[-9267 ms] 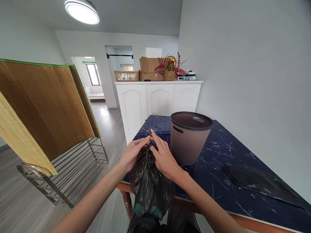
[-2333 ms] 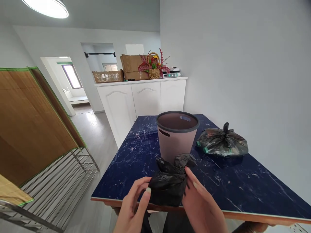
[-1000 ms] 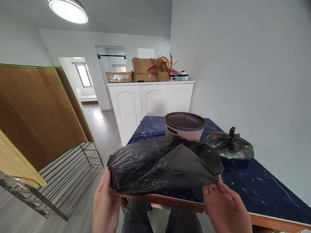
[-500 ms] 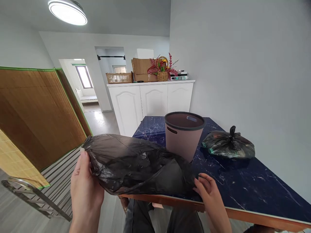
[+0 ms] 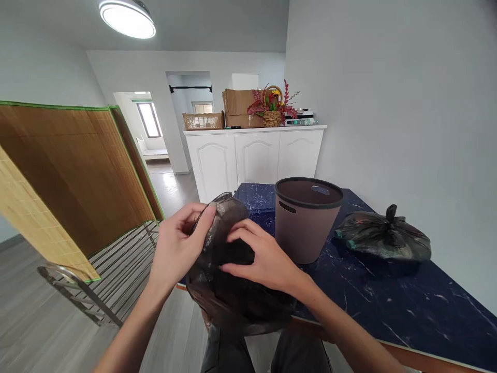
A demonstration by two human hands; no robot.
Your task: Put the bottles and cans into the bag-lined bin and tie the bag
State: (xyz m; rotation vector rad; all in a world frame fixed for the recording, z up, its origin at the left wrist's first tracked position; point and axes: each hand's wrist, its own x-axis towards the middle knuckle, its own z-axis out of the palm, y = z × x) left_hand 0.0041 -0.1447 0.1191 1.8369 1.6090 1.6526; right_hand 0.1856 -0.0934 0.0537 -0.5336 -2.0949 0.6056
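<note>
A thin black garbage bag hangs in front of me at the table's near edge, crumpled at the top and spreading out below. My left hand pinches its upper left edge between thumb and fingers. Against the bag's upper part is my right hand, its thumb and fingers apart with dark film between them. Just behind the bag stands an upright mauve trash can with a dark rim and cut-out handles. Neither hand touches the can.
A knotted, filled black bag lies on the blue marbled table at the right. To my left are a metal rack and a bamboo mat. Cardboard boxes and a flower basket top the white cabinet.
My right hand has left the bag's right end and moved left, close to my left hand. The bag, stretched sideways before, now hangs bunched. My view has turned slightly left.
</note>
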